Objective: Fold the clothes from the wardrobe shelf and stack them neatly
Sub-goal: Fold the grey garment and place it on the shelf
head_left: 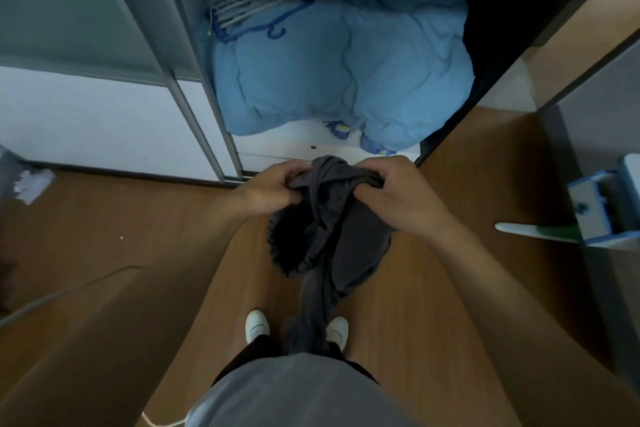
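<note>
Dark grey and twisted, the garment [332, 229] is gripped at its bunched top edge by our left hand [273, 191], fingers curled; it hangs above the wooden floor [104, 218] before the wardrobe [207, 107], long axis running down toward our shoes [257, 324]; our right hand [398, 198] grips the other side.

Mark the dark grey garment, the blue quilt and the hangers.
dark grey garment [343, 239]: head view, on the bunched cloth at its middle.
blue quilt [346, 73]: head view, on the centre of its top.
hangers [254, 6]: head view, on the pale bars of the bundle.
</note>
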`<state>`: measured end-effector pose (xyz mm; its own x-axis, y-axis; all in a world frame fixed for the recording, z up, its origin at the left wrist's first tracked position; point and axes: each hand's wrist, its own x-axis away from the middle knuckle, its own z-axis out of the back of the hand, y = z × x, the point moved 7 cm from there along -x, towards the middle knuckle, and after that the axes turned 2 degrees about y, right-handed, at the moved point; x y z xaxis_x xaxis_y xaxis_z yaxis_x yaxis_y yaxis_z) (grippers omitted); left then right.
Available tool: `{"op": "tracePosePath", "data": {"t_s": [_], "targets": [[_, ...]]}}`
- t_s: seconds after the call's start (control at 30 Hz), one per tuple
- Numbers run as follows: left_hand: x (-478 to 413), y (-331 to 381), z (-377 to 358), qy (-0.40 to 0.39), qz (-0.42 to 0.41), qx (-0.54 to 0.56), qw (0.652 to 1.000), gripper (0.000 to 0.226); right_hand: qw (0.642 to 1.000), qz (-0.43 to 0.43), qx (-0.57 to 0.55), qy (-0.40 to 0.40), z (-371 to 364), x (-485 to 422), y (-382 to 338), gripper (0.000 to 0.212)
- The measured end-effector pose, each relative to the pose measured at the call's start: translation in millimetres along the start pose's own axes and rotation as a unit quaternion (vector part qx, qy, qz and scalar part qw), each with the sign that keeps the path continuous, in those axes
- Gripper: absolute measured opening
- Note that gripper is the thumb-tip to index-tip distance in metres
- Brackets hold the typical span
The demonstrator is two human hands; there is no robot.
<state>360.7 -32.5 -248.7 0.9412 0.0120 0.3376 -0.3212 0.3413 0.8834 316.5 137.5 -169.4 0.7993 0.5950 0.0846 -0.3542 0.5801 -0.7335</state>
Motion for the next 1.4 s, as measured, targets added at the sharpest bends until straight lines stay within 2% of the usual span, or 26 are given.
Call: {"op": "tracePosePath", "data": {"t_s": [0.13,0.2,0.23,0.33,0.43,0.6,0.7,0.8,0.87,0.93,1.07,1.2,1.27,1.33,1.4], "targets": [[8.9,14.3,-9.7,-0.011,0.014,0.208,0.978,0.041,0.998,-0.039,0.038,-0.007,-8.8,0.0,1.4,0.030],[10.1,23.5,-7.0,0.001,0.023,0.282,0.959,0.058,0.997,-0.064,0.047,-0.004,-13.2,-1.5,6.0,0.034],[11.3,27.1,-5.3,0.009,0.023,0.288,0.957,0.058,0.996,-0.078,0.044,0.001,-14.4,-2.0,8.6,0.036],[14.8,39.0,2.7,0.047,-0.024,0.212,0.976,0.030,0.993,-0.114,0.027,0.022,-17.2,-4.5,12.5,0.045],[14.7,51.2,12.2,0.117,-0.076,0.122,0.983,0.019,0.989,-0.143,0.019,0.030,-21.6,-6.4,13.0,0.044],[24.9,62.0,19.2,0.142,-0.108,0.161,0.971,0.018,0.968,-0.228,-0.083,0.059,-22.4,-7.3,20.1,0.034],[28.1,52.9,20.9,0.111,-0.090,0.183,0.973,0.024,0.950,-0.259,-0.146,0.095,-15.5,-7.2,22.1,0.032],[22.2,32.3,7.9,0.027,-0.042,0.063,0.997,0.022,0.938,-0.274,-0.180,0.111,-9.9,-8.5,23.5,0.032],[15.7,12.6,-8.7,-0.049,0.004,-0.022,0.999,0.021,0.937,-0.276,-0.186,0.109,-9.1,-9.9,23.5,0.033],[9.5,-7.8,-21.1,-0.087,0.043,-0.076,0.992,0.025,0.939,-0.271,-0.184,0.105,-9.4,-10.5,23.5,0.034],[-2.4,-43.4,-15.7,-0.025,0.093,-0.141,0.985,0.031,0.961,-0.228,-0.145,0.066,-13.3,-8.1,19.8,0.040],[-9.2,-65.2,-18.0,-0.058,0.123,-0.280,0.950,0.041,0.976,-0.187,-0.102,0.051,-13.9,-4.6,15.2,0.043],[-10.8,-61.2,-10.1,0.012,0.100,-0.282,0.954,0.036,0.978,-0.177,-0.098,0.053,-13.5,-3.5,14.2,0.043],[-6.3,-52.6,3.5,0.122,0.053,-0.207,0.969,0.029,0.980,-0.168,-0.096,0.047,-15.2,-2.5,13.5,0.042],[-6.5,-48.1,3.5,0.145,0.004,-0.155,0.977,0.046,0.984,-0.154,-0.088,0.032,-17.7,-2.0,11.2,0.042]]}}
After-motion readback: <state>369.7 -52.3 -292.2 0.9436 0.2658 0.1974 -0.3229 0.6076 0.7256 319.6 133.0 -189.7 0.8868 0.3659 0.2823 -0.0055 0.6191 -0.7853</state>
